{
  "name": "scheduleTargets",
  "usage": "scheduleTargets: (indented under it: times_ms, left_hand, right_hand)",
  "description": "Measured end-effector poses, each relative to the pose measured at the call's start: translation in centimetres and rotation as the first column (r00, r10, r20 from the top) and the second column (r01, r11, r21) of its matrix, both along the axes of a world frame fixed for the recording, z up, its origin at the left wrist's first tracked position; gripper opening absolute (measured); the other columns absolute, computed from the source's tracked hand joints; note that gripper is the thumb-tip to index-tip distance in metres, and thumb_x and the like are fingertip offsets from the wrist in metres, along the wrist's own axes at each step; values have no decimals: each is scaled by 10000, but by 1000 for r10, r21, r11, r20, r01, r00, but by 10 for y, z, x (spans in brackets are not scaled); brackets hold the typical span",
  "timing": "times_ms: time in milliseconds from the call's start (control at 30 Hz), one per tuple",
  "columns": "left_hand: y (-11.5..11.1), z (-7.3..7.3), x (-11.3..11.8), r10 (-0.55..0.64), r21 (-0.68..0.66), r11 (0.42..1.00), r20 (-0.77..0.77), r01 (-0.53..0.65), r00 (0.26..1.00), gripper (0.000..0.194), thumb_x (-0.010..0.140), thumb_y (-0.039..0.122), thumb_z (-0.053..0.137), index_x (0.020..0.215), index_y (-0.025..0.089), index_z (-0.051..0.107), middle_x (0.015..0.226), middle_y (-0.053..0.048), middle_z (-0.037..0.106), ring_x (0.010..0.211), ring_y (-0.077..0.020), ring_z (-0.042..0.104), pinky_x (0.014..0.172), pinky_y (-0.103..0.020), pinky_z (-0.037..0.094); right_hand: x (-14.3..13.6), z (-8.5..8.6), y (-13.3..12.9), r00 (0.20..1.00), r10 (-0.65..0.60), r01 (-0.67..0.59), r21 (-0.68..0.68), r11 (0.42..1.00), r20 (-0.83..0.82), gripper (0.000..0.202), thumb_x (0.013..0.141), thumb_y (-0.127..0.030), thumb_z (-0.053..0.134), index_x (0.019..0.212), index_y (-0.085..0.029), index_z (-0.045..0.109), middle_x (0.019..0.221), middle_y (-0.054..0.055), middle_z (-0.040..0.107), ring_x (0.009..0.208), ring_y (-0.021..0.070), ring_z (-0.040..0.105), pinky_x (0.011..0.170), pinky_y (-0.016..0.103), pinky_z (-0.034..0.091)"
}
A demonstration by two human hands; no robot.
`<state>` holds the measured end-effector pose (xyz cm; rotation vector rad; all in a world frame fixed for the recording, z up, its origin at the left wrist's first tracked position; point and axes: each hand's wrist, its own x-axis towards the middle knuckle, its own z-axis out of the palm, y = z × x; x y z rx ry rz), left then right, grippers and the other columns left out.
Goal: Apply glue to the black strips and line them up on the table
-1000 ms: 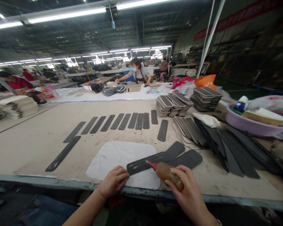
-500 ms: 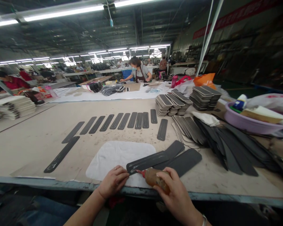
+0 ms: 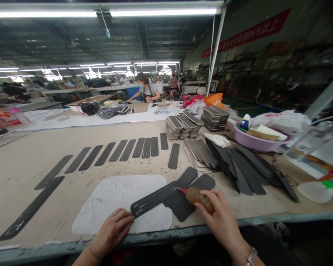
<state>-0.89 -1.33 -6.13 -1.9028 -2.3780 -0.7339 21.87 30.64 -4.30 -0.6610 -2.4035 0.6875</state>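
My right hand (image 3: 220, 212) is wrapped round a brown glue bottle (image 3: 200, 199) with a red nozzle. The nozzle tip points left and lies at the upper right part of a long black strip (image 3: 153, 199). A shiny wet line runs along that strip. At its lower left end, my left hand (image 3: 115, 225) pinches the edge with fingers held together. The strip slants across a white cloth (image 3: 99, 207). Under and beside its far end lie other black pieces (image 3: 184, 208). Whether the nozzle touches the strip, I cannot tell.
A row of short black strips (image 3: 127, 149) crosses the table (image 3: 80, 136). Behind stand stacks of grey-topped pieces (image 3: 174, 127). Dark long pieces (image 3: 245, 177) fan out at right, near a purple basin (image 3: 260, 142). A co-worker (image 3: 148, 88) stands across the table.
The nozzle has gone from the strip's near left end to its upper right part. A wet line shows along the strip. The view has turned right.
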Motion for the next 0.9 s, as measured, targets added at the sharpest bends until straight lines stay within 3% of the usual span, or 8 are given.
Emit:
scheduleTargets:
  times_ms: [267, 533, 700, 900]
  left_hand:
    - [0, -5, -3, 14, 26, 1000, -14, -13, 1000, 209, 903, 134, 509, 1059, 205, 628, 943, -72, 635, 865, -161, 599, 762, -261, 537]
    - [1, -3, -3, 15, -7, 1000, -5, -15, 1000, 184, 911, 132, 504, 1028, 203, 628, 950, -67, 618, 884, -155, 593, 776, -257, 527]
    - [-1, -5, -2, 22, -44, 999, -8, -23, 1000, 199, 917, 129, 489, 1051, 202, 618, 945, -66, 626, 869, -166, 572, 774, -288, 514]
    - [-1, -1, 5, 61, -35, 997, -51, -63, 997, 174, 909, 154, 515, 1029, 190, 636, 908, -58, 648, 839, -168, 562, 766, -296, 516]
  right_hand:
    - [-14, -1, 2, 1000, -28, 28, 8, 1000, -3, 304, 872, -358, 581, 1153, -249, 538, 1116, 89, 494, 945, 226, 593, 775, 352, 543]
    - [1, 8, -4, 999, -33, 36, -78, 996, 41, 328, 858, -358, 608, 1161, -292, 503, 1126, 58, 487, 933, 222, 588, 822, 377, 521]
    - [-6, 10, -14, 990, 87, -106, -168, 980, -114, 304, 860, -354, 620, 1133, -276, 510, 1096, 50, 523, 983, 212, 571, 871, 353, 492]
    - [-37, -4, -50, 957, 205, -252, -239, 938, -206, 303, 843, -351, 645, 1107, -248, 538, 1082, 63, 545, 1001, 219, 559, 863, 346, 495]
